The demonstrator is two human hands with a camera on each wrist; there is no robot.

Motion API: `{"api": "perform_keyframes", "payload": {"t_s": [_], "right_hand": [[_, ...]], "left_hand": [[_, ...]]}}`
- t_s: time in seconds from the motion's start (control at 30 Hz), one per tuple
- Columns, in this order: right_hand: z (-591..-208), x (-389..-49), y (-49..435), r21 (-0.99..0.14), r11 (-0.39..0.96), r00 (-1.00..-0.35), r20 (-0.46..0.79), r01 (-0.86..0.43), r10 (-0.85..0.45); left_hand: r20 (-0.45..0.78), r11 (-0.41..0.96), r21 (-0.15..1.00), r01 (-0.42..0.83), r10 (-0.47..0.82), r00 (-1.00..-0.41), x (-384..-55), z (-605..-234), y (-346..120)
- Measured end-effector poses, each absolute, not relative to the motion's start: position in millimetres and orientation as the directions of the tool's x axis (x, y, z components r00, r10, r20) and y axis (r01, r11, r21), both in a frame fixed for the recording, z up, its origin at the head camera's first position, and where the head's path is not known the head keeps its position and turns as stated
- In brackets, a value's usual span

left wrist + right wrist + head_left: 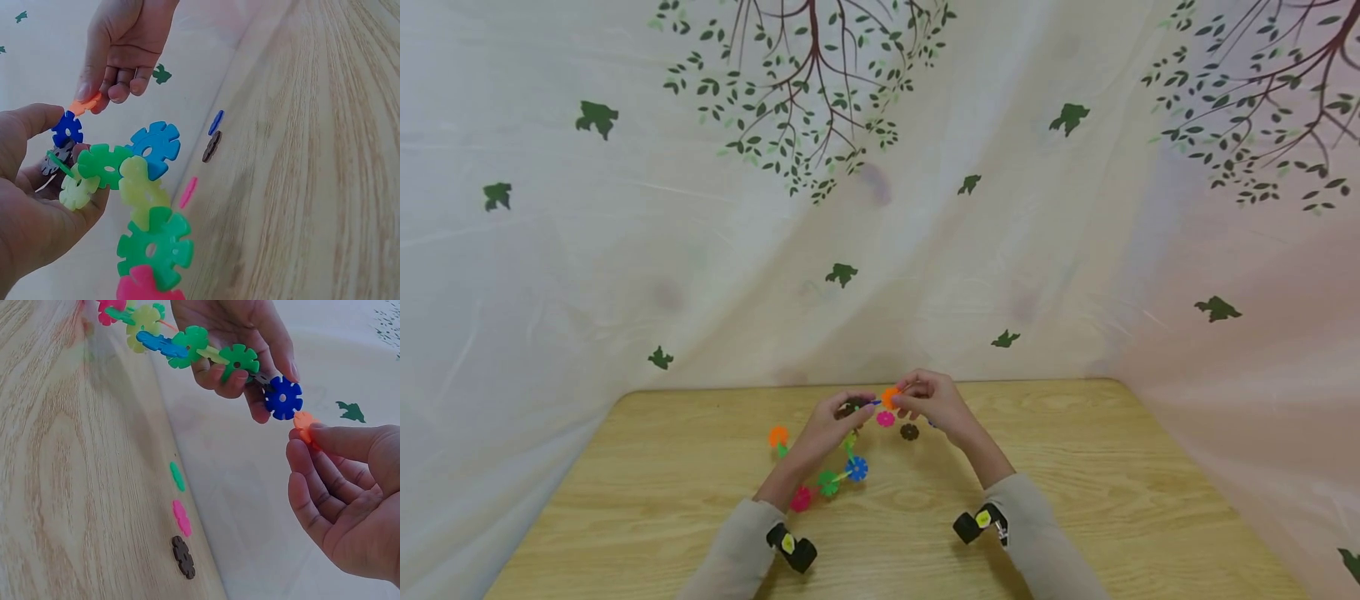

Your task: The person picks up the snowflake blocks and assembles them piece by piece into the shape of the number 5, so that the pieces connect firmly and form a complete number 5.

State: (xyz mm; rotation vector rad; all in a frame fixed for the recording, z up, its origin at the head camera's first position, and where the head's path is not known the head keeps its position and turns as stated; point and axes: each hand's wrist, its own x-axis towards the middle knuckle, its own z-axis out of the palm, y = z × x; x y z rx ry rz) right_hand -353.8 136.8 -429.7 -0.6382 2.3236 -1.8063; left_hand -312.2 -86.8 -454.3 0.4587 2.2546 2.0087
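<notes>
My left hand holds a chain of interlocking plastic flower discs near its far end, thumb against the dark blue disc. In the left wrist view the chain hangs past the fingers, with a green disc, a light blue disc, a lower green disc and a pink disc. Between thumb and fingers, my right hand pinches an orange disc. Its edge meets the edge of the dark blue disc; whether their slots are engaged I cannot tell.
Loose discs lie on the wooden table beyond the hands: pink, brown, blue and green. A pale curtain with leaf prints hangs behind the table's back edge. Each sleeve carries a small black camera.
</notes>
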Motion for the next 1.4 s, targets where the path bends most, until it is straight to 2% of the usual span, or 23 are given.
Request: {"api": "perform_keyframes", "payload": {"t_s": [0.57,1.03,1.4], "right_hand": [[-432.5,-353.4,133.1,-0.948,0.187,-0.900,0.166,-0.258,-0.402],[-429.7,-349.5,135.9,-0.938,0.179,-0.886,0.201,-0.297,-0.418],[-431.8,-349.3,134.0,-0.937,0.126,-0.873,0.245,-0.325,-0.423]], "left_hand": [[0.114,0.071,0.988,0.140,0.286,-0.951,-312.6,-453.2,-88.9],[0.106,0.010,0.994,0.112,0.242,-0.964,-312.3,-454.2,-85.9],[0.076,-0.011,0.997,0.076,0.220,-0.972,-310.6,-452.2,-85.0]]}}
